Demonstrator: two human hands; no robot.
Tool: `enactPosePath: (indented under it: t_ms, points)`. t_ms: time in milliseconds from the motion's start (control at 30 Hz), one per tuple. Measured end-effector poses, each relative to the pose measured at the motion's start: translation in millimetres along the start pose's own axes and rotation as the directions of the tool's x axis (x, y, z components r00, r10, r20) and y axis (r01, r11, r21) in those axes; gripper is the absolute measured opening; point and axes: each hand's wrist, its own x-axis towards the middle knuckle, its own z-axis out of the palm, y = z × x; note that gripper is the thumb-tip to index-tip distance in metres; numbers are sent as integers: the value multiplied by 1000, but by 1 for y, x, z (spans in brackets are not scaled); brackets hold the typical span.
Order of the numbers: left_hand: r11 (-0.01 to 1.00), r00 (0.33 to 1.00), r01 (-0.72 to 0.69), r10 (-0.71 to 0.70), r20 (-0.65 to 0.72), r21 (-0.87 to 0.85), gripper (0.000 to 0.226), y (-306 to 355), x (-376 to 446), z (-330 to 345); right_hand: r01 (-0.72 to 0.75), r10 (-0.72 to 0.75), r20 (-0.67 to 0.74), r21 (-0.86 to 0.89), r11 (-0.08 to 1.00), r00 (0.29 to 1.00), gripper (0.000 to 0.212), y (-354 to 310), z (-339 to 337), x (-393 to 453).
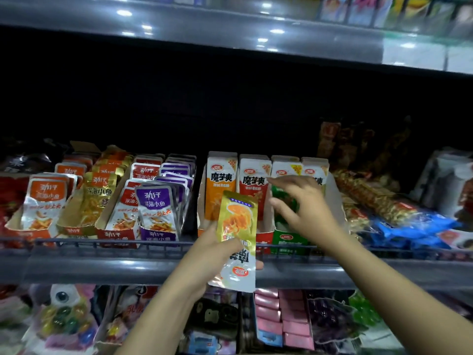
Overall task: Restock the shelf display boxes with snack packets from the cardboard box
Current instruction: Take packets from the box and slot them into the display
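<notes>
My left hand (pixel 217 248) grips a gold and white snack packet (pixel 236 242), held upside down in front of the shelf rail. Behind it stand several display boxes: an orange one (pixel 220 190), a red one (pixel 253 185), and a green one (pixel 288 242). My right hand (pixel 299 203) reaches over the green box with its fingers spread and relaxed, holding nothing. The cardboard supply box is out of view.
Left on the same shelf stand display boxes of small fish packets, orange (pixel 43 201), gold (pixel 94 198), red (pixel 128 208) and purple (pixel 160 208). Loose snack bags (pixel 399 221) lie to the right. A wire rail (pixel 102 243) fronts the shelf. A lower shelf holds toys and pink packets (pixel 281 319).
</notes>
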Motion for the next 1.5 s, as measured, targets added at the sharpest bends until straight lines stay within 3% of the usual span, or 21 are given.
enactPosePath:
  t_ms: [100,167,233,333,433,500,567,633,700,767,933,1233,1367,1500]
  points:
    - [979,999,-35,26,48,200,29,8,-3,7,-222,151,218,354,909,964,68,-12,-20,-34]
    - [911,992,-66,18,121,406,26,24,-5,15,-387,240,314,596,703,919,73,-13,-30,-49]
    - [861,989,-97,27,146,500,21,42,-3,27,-438,343,288,719,540,894,56,-4,-38,-58]
    - [877,983,-149,180,-23,457,25,61,16,43,-480,527,222,767,426,821,27,11,-46,-66]
    - [912,950,-206,274,-151,356,30,73,43,65,-487,594,206,795,363,778,20,26,-49,-75]
    - [851,905,-278,388,-175,446,26,82,61,81,-484,630,149,778,401,762,19,35,-48,-80]
    - [717,836,-349,529,-145,604,21,98,78,98,-522,670,27,652,550,741,27,45,-45,-87]
    - [542,799,-355,598,-53,761,20,119,92,118,-503,577,-131,360,785,806,40,55,-39,-98]
    - [415,811,-313,585,14,854,25,134,108,136,-377,376,-181,34,926,909,44,63,-27,-110]
    - [321,818,-310,570,79,895,33,140,122,150,-296,269,-167,-161,941,948,44,67,-17,-117]
    - [143,815,-330,542,205,933,37,139,144,166,-173,150,-91,-361,916,984,52,74,-8,-127]
    - [167,863,-345,443,242,924,21,104,181,167,-71,80,15,-317,946,997,56,90,-11,-136]
    - [114,824,-341,514,239,933,15,81,186,161,-78,88,19,-320,944,996,59,89,-11,-136]
    - [20,760,-310,606,235,951,32,73,191,157,-76,80,-2,-305,949,997,62,88,-9,-137]
